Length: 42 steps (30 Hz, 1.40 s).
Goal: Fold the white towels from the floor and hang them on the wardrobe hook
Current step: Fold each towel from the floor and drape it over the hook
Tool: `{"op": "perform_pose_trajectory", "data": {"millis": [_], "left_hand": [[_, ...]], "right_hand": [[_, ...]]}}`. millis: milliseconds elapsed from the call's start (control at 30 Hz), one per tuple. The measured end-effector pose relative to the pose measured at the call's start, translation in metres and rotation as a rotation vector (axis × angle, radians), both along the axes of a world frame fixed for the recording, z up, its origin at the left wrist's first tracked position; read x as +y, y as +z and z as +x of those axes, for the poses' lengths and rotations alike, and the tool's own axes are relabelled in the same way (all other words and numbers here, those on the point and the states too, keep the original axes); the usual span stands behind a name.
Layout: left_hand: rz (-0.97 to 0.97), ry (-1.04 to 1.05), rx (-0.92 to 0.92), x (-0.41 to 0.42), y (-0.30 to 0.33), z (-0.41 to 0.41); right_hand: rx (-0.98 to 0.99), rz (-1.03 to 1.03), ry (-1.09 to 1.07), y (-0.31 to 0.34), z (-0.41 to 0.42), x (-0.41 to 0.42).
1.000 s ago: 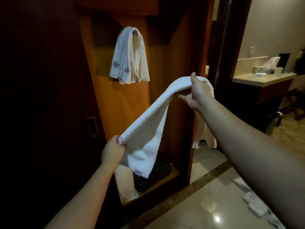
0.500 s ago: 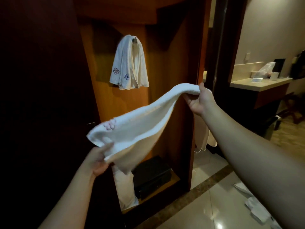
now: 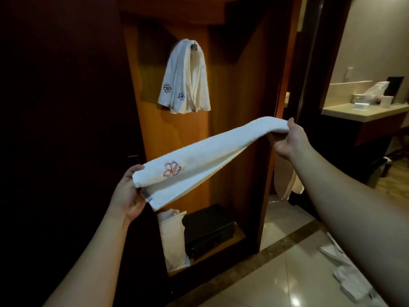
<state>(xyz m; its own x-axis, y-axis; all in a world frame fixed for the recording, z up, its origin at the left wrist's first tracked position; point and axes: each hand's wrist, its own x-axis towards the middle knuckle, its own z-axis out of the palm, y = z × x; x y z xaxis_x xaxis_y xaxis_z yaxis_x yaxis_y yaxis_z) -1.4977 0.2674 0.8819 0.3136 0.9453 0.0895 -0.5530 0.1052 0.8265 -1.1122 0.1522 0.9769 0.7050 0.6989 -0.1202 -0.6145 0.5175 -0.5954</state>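
Left hand (image 3: pixel 129 196) pinches folded towel's (image 3: pixel 199 156) low end, right hand (image 3: pixel 285 140) grips high end; long axis 8-to-2, hook (image 3: pixel 193 45) at 11 from right hand, nearer it.

Tiled floor (image 3: pixel 276 282), glossy, dark border strip along the wardrobe base. White towels (image 3: pixel 347 278) lie crumpled on it at lower right. Wardrobe shelf (image 3: pixel 239 237) low down: black box (image 3: pixel 208 229), pale pillow (image 3: pixel 171 238) touching beside it.
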Motion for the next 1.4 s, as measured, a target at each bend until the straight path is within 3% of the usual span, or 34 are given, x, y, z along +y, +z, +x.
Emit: {"op": "perform_pose_trajectory", "data": {"millis": [100, 300, 433, 533, 633, 800, 1000, 1100, 1300, 1400], "left_hand": [[0.047, -0.069, 0.025, 0.002, -0.003, -0.002], [-0.101, -0.313, 0.166, -0.008, -0.009, 0.01], [0.092, -0.187, 0.096, -0.001, 0.007, 0.001], [0.14, -0.152, -0.019, -0.003, 0.02, -0.01], [0.178, -0.147, -0.001, -0.005, 0.016, -0.014], [0.027, -0.154, -0.055, -0.001, -0.006, -0.019], [-0.044, -0.1, 0.211, 0.0, -0.036, -0.008], [-0.106, -0.089, 0.218, 0.003, -0.056, 0.0], [-0.274, -0.02, 0.302, -0.013, -0.09, 0.044], [-0.312, -0.028, 0.369, -0.029, -0.102, 0.073]], "right_hand": [[0.074, 0.045, 0.008, -0.005, 0.002, -0.004], [0.105, 0.091, 0.017, -0.005, 0.004, 0.0], [0.063, 0.052, -0.028, -0.011, 0.013, -0.005], [0.027, -0.05, -0.046, -0.018, 0.016, -0.006], [-0.015, -0.109, 0.019, -0.02, 0.01, -0.007], [-0.037, -0.047, 0.175, -0.027, 0.002, -0.012], [0.034, 0.058, 0.104, -0.022, -0.012, -0.01], [0.109, 0.115, 0.091, -0.011, -0.019, -0.007], [0.171, 0.106, 0.06, 0.013, -0.04, 0.002], [0.086, -0.005, 0.009, 0.021, -0.055, 0.005]]}}
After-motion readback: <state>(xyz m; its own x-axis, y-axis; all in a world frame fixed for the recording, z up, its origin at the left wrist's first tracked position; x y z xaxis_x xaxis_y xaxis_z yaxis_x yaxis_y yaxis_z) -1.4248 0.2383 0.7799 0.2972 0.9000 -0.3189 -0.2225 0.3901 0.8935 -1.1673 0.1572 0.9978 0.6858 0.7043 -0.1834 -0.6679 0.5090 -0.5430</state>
